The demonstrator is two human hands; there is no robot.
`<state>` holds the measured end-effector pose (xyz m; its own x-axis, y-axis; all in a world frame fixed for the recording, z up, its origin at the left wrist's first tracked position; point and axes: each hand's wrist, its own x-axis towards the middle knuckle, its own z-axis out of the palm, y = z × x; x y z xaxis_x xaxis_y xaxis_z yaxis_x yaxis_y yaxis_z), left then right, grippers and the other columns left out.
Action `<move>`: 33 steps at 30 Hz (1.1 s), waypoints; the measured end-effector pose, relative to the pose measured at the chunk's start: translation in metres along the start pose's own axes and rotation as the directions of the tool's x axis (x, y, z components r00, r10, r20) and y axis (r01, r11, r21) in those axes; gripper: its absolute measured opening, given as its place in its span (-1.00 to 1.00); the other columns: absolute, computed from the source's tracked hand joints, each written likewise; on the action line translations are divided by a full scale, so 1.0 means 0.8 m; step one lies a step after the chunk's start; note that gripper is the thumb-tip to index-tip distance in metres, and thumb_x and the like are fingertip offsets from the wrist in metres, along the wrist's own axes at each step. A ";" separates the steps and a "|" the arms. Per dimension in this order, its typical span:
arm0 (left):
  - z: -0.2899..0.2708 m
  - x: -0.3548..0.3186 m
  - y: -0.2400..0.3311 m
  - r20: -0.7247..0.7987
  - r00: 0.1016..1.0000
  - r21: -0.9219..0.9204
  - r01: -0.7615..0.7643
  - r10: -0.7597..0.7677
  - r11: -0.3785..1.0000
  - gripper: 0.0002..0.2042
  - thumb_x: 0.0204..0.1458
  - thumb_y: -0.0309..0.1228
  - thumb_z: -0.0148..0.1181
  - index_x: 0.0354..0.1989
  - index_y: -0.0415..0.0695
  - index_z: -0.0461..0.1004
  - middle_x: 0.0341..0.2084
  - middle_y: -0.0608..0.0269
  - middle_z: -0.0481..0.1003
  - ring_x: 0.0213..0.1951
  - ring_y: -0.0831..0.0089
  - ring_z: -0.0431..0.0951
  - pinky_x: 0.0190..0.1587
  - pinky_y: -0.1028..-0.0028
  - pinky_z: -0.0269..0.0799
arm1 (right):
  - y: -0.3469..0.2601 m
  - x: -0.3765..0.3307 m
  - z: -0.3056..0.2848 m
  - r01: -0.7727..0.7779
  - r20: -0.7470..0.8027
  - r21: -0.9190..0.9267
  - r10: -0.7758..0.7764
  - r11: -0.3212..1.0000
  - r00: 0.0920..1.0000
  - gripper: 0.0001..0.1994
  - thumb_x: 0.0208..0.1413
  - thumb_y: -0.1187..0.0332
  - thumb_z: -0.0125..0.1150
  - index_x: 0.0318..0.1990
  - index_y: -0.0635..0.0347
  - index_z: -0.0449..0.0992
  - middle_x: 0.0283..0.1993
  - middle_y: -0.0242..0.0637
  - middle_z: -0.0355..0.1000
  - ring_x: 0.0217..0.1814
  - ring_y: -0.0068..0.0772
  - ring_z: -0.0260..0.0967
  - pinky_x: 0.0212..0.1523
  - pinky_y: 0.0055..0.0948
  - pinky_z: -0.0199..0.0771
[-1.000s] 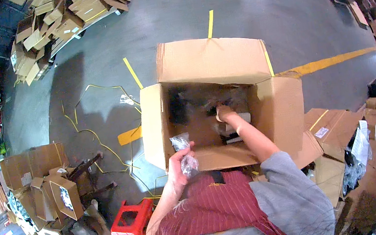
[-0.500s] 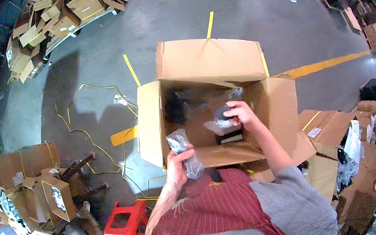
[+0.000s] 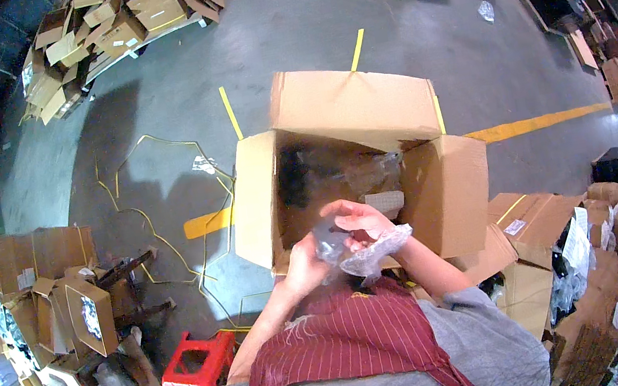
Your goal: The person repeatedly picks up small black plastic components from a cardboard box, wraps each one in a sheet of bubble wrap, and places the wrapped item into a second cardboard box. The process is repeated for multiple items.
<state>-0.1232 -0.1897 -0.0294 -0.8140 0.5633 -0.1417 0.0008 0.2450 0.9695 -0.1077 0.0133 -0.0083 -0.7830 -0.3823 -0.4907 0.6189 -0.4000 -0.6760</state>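
Observation:
My two hands meet over the near edge of a large open cardboard box (image 3: 351,101). Closed around crumpled clear plastic wrap (image 3: 327,248) is my left hand (image 3: 306,266). My right hand (image 3: 362,221) faces it with curled fingers, gripping another clear plastic bag (image 3: 379,253) that hangs below the palm toward the wrist. Something greyish shows through the plastic between the hands; its kind cannot be made out. Inside the box lie more clear plastic (image 3: 371,173) and a pale, flat-looking piece (image 3: 386,203), with dark shadow on the left side.
A red plastic stool (image 3: 199,368) stands at lower left. Yellow strapping (image 3: 158,233) trails over the floor left of the box. Opened cartons (image 3: 536,226) crowd the right, more cartons (image 3: 89,312) the left. Flattened cardboard (image 3: 136,18) is heaped at far left.
My right hand has come out of the box, toward me and left, bringing plastic with it. My left hand has shifted right to meet it. The view has shifted slightly.

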 end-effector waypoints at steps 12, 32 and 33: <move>-0.018 -0.011 -0.019 -0.377 0.826 -0.580 0.142 -0.419 0.802 -0.72 -0.03 -0.55 0.38 -0.12 -0.18 0.51 -0.28 0.29 0.57 -0.22 0.49 0.57 -0.13 0.47 0.50 | 0.056 0.100 -0.170 -0.299 -0.203 -0.930 -0.379 -0.215 0.903 -0.56 -0.07 0.27 0.25 -0.02 0.27 0.42 -0.07 0.02 0.45 0.10 0.12 0.37 0.02 0.01 0.42; -0.053 0.074 -0.002 0.188 0.852 -0.759 0.442 -0.489 0.477 -0.69 -0.06 -0.47 0.37 -0.10 -0.15 0.51 -0.36 0.22 0.59 -0.40 0.40 0.61 -0.36 0.37 0.58 | 0.017 -0.012 -0.163 -0.261 -0.386 -0.299 0.134 0.918 0.913 -0.78 0.04 0.30 0.30 -0.26 0.28 0.59 -0.41 -0.35 0.51 -0.49 -0.41 0.45 -0.42 -0.42 0.48; -0.041 0.073 -0.004 0.262 0.829 -0.765 0.490 -0.494 0.417 -0.68 -0.05 -0.47 0.35 -0.08 -0.18 0.50 -0.33 0.18 0.60 -0.38 0.37 0.62 -0.33 0.31 0.59 | 0.018 -0.028 -0.148 -0.213 -0.411 -0.214 0.109 0.953 0.905 -0.77 0.06 0.31 0.30 -0.20 0.27 0.57 -0.36 -0.35 0.50 -0.43 -0.41 0.46 -0.39 -0.42 0.49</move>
<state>-0.1900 -0.1833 -0.0339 -0.5230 0.5524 -0.6491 -0.8434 -0.2254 0.4878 -0.0886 0.1150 -0.0721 -0.6665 -0.0470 -0.7441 0.7432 -0.1214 -0.6580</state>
